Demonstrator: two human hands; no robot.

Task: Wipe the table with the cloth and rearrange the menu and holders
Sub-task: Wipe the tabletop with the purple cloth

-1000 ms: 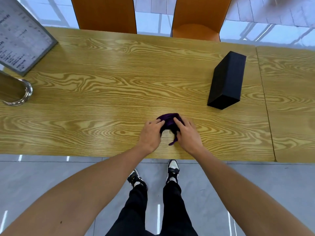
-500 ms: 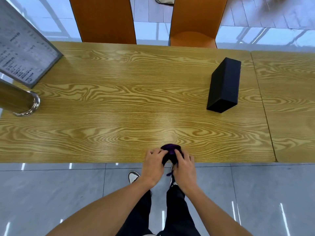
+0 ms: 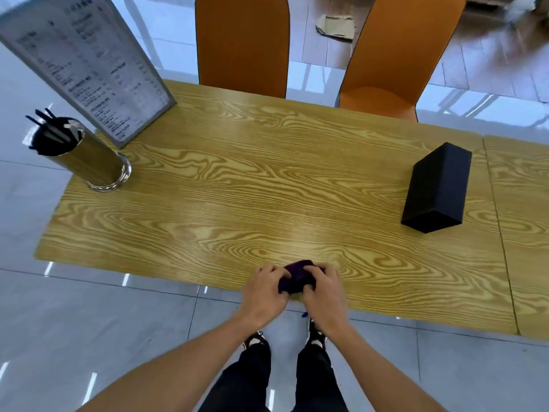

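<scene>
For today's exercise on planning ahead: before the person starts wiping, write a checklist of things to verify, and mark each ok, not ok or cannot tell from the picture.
1. Cloth in hand: the purple cloth is held by both the left hand and the right hand: ok.
2. Cloth opened out for wiping: it is bunched small: not ok.
3. Cloth over the table: at the near edge: ok.
4. Middle of the table free: ok.
5. Menu, metal holder and black box off the wiping path: they stand at the ends: ok for the middle only.
6. Table dirty: cannot tell.
</scene>
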